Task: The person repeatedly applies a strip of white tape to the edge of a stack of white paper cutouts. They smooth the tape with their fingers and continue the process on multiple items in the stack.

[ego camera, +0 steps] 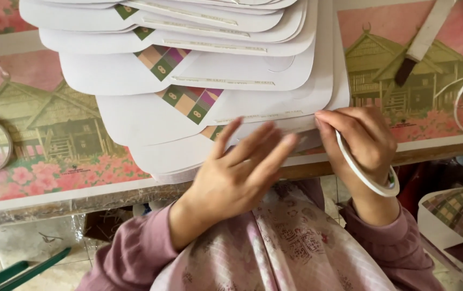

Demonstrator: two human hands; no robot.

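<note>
Left hand (pixel 239 172) open, fingers spread over white card stack (pixel 199 108) at centre; right hand (pixel 358 143) pinches card edge, tape ring (pixel 366 175) round wrist.

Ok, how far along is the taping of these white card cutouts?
Looks done: several white cutouts fanned on the table already show a thin strip along one edge. In hand: the right hand wears a roll of white tape and pinches the nearest sheet's edge, the left hand open over it. What is left cannot be told.
</note>
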